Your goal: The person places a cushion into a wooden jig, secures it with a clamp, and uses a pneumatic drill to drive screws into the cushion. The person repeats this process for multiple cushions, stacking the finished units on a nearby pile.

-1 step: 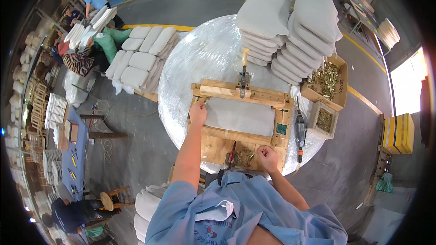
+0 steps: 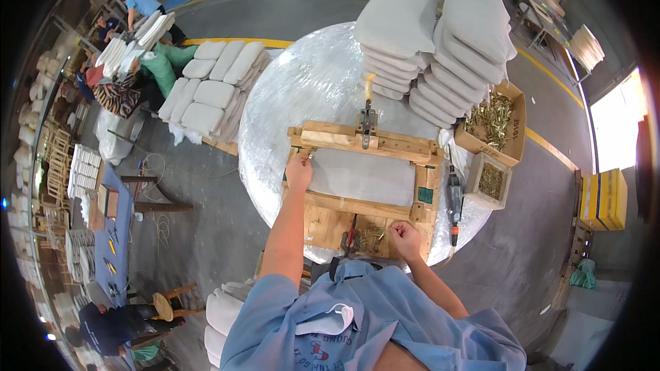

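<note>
A grey padded panel [image 2: 363, 177] lies in a wooden jig [image 2: 323, 199] before me. Over the jig's far rail stands a metal toggle clamp [image 2: 368, 122] with a yellowish handle. At the panel's far left corner is my left hand [image 2: 299, 172], its fingers pinched together; what they hold is too small to make out. My right hand [image 2: 406, 239] is closed at the jig's near right side, and its fingers hide whatever is inside. Just left of it, small brass-coloured fittings [image 2: 372, 236] lie on the wood beside a red-handled tool [image 2: 350, 239].
A power screwdriver [image 2: 454, 199] lies right of the jig. Beyond it are a bin [image 2: 505, 189] and a cardboard box [image 2: 519, 141], both holding small brass-coloured parts. Stacked grey pads [image 2: 474, 20] rise at the far right of the plastic-wrapped round surface [image 2: 275, 110]. Other people work at left.
</note>
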Motion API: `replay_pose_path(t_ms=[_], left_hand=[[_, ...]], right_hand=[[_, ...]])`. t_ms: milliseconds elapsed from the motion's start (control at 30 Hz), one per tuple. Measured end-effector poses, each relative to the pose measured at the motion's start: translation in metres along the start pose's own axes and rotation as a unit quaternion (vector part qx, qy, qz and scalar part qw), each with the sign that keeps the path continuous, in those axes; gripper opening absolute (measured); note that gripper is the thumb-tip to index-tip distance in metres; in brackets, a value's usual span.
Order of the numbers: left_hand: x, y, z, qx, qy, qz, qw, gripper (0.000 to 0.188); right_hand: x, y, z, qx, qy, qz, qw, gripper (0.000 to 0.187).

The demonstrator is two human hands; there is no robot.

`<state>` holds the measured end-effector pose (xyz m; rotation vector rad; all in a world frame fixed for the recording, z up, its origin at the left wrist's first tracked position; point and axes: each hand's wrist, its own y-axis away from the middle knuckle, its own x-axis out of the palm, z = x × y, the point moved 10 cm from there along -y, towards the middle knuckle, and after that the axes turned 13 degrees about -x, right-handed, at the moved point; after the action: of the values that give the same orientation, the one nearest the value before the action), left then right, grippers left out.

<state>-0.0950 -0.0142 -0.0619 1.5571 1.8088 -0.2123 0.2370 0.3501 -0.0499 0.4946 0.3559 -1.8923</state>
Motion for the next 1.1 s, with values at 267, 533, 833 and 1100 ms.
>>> replay_pose_path(t_ms=[267, 533, 833, 1100], left_hand=[[-0.027, -0.008, 0.006, -0.026, 0.003, -0.061, 0.998, 0.029], [-0.036, 0.022, -0.033, -0.035, 0.059, 0.045, 0.997, 0.020], [-0.033, 0.006, -0.029, -0.045, -0.013, -0.019, 0.999, 0.016], [-0.033, 0.031, -0.052, 0.148, -0.117, -0.099, 0.977, 0.024]], right_hand=[[0.008, -0.012, 0.006, 0.006, -0.010, 0.016, 1.000, 0.016], [0.006, -0.015, 0.010, 0.004, -0.001, 0.029, 1.000, 0.017], [0.023, -0.015, -0.007, 0.087, -0.147, 0.117, 0.978, 0.022], [-0.027, -0.085, 0.008, 0.136, -0.221, -0.042, 0.965, 0.028]])
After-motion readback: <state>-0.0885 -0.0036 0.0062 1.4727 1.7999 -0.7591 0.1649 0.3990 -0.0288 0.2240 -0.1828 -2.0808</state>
